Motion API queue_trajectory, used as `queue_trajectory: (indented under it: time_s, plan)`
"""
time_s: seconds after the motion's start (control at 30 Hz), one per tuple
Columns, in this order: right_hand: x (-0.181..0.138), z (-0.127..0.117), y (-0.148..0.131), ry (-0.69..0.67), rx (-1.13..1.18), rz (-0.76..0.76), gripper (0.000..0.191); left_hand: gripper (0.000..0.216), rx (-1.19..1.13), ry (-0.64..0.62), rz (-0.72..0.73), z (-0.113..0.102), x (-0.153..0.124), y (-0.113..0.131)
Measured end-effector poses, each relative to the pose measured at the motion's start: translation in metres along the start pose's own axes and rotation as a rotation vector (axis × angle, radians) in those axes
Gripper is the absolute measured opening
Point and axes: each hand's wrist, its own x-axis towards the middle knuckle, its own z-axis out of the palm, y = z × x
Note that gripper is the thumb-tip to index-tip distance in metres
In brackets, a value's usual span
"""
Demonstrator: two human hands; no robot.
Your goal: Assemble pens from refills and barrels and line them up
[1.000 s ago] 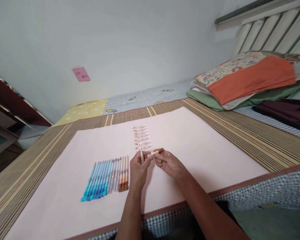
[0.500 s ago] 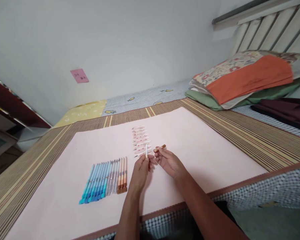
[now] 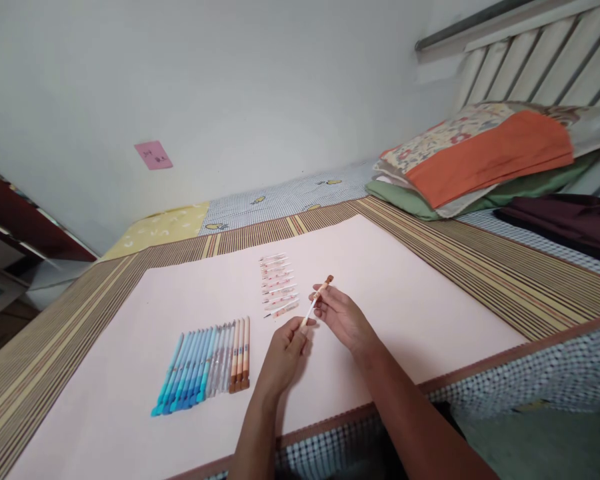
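My left hand [image 3: 285, 353] pinches the short cream front section of a pen, with a thin white refill [image 3: 309, 311] sticking up out of it. Between the fingertips of my right hand [image 3: 347, 319] is the cream pen barrel [image 3: 323, 287] with a brown end, tilted up to the right. The refill's far end meets the barrel's lower opening; how deep it sits I cannot tell. Just beyond my hands lies a column of several refills [image 3: 280, 291]. Left of my left hand is a row of blue pens [image 3: 189, 367], clear pens [image 3: 222, 360] and cream pens with brown ends [image 3: 240, 353].
A pale pink sheet [image 3: 405, 313] lies under everything, on a striped mat [image 3: 460, 273]. Pillows [image 3: 495, 160] and dark folded cloth [image 3: 560, 223] are stacked at the right. Behind stands a white wall [image 3: 270, 87] with a pink note [image 3: 153, 155].
The refill in my left hand has tilted from upright toward the right. My right hand has turned the barrel steeper, and the two parts, apart before, are now in line and touching.
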Motion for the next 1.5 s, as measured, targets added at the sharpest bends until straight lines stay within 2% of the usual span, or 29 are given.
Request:
queue_trajectory:
  time_s: [0.33,0.47,0.6,0.73,0.87,1.1,1.2,1.5]
  plan:
    - [-0.0013,0.0015,-0.0017,-0.042,-0.135,-0.023,0.034,0.04,0.016,0.022,0.005,0.0008,0.0002,-0.0041]
    - [-0.0016,0.0034,0.0025,-0.078,-0.13,-0.007,0.031,0.039,-0.015,-0.034,-0.047,-0.0005,-0.0012,-0.0025]
    - [-0.0029,0.0053,0.0059,-0.179,-0.119,0.048,0.031,0.041,-0.107,-0.104,-0.101,-0.0015,-0.0017,-0.0001]
    - [-0.0049,0.0067,0.006,-0.289,-0.144,0.075,0.028,0.04,-0.251,-0.105,-0.102,-0.0008,-0.0007,-0.0008]
    - [-0.0061,0.007,0.0044,-0.312,-0.158,0.077,0.027,0.038,-0.379,-0.133,-0.082,-0.0009,-0.0014,-0.0008]
    - [-0.0039,0.0024,0.0021,-0.341,-0.155,0.069,0.031,0.037,-0.563,-0.236,-0.139,0.001,-0.0037,0.0016]
    - [-0.0029,0.0012,0.0013,-0.317,-0.186,0.058,0.032,0.036,-0.579,-0.219,-0.124,0.004,-0.0015,-0.0001]
    - [-0.0061,0.0098,0.001,-0.277,-0.307,0.011,0.031,0.036,-0.377,-0.025,-0.043,0.0076,0.0055,-0.0066]
